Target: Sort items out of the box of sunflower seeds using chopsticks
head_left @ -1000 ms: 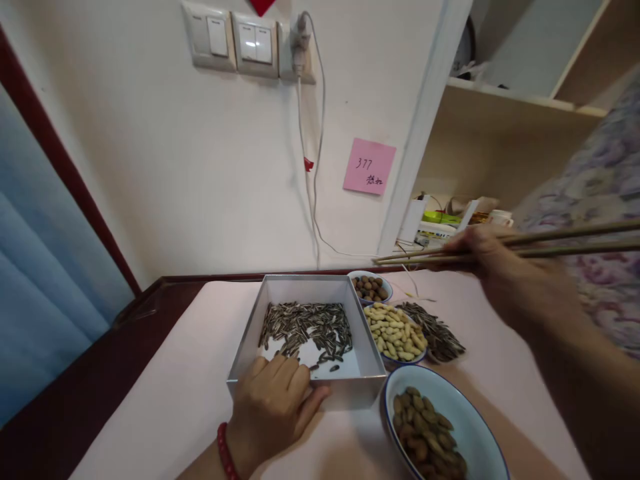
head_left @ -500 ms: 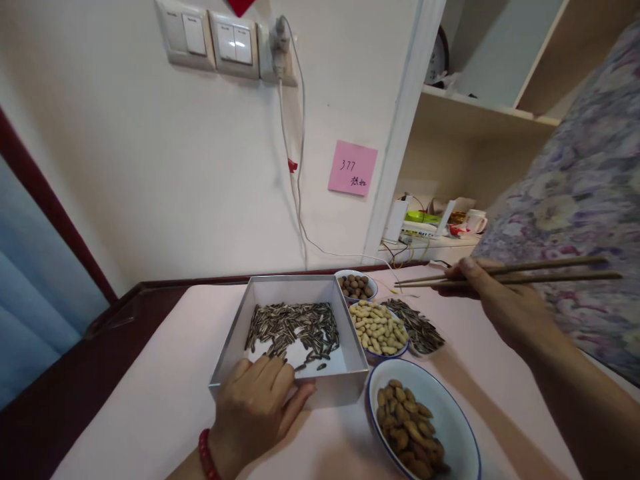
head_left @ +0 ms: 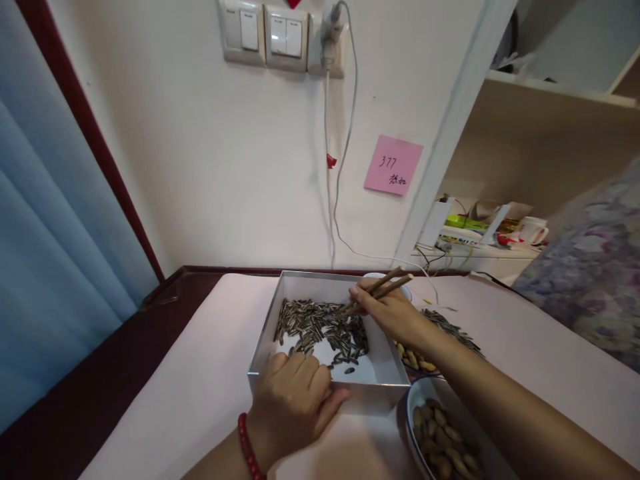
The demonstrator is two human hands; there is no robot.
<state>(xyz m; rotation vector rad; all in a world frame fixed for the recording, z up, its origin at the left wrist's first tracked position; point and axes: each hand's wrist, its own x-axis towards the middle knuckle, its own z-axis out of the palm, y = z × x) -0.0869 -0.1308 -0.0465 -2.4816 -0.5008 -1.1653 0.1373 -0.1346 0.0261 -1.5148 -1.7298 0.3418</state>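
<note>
A silver square box [head_left: 260, 360] holds a heap of striped sunflower seeds [head_left: 320, 327]. My left hand [head_left: 295, 400], with a red bead bracelet at the wrist, grips the box's near rim, fingers curled over the edge. My right hand [head_left: 390, 313] reaches over the box's right wall and holds a pair of wooden chopsticks [head_left: 380, 288]. Their tips point down into the seeds at the right side of the heap. The upper ends stick out past my fingers toward the wall.
A blue-rimmed bowl of almonds [head_left: 445, 440] sits at the lower right. Peanuts [head_left: 417, 360] and a loose pile of seeds [head_left: 455, 330] lie under my right forearm. A cable [head_left: 340, 167] hangs from the wall socket. A shelf [head_left: 500, 233] with clutter stands right.
My right hand swung left from above the table's right side and lowered the chopsticks into the box of seeds. The left hand stayed on the rim. The view shifted left.
</note>
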